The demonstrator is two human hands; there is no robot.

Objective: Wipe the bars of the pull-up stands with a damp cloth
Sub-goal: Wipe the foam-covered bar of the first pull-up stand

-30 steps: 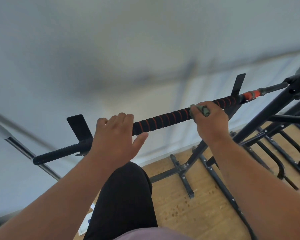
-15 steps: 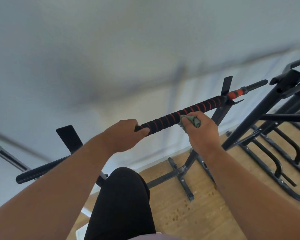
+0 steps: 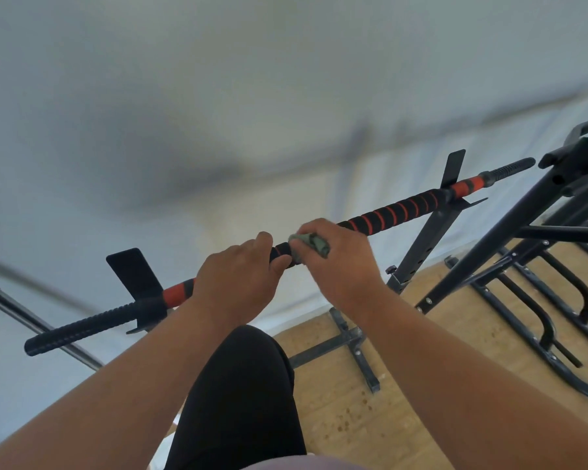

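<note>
A pull-up bar (image 3: 394, 212) with black foam grip and orange spiral stripes runs from lower left to upper right across the view. My left hand (image 3: 238, 283) grips the bar near its middle. Right beside it, my right hand (image 3: 340, 262) holds a grey-green cloth (image 3: 311, 245) wrapped against the bar. The two hands are almost touching. The bar section under both hands is hidden.
The stand's black upright (image 3: 421, 245) and floor feet (image 3: 350, 344) stand on a wooden floor (image 3: 370, 418). More black stands (image 3: 523, 232) crowd the right side. A white wall is behind, and my dark-trousered knee (image 3: 238, 385) is below the bar.
My right hand has slid the cloth leftward along the bar toward my left hand. The left hand has closed round the bar and stays there. The view has shifted.
</note>
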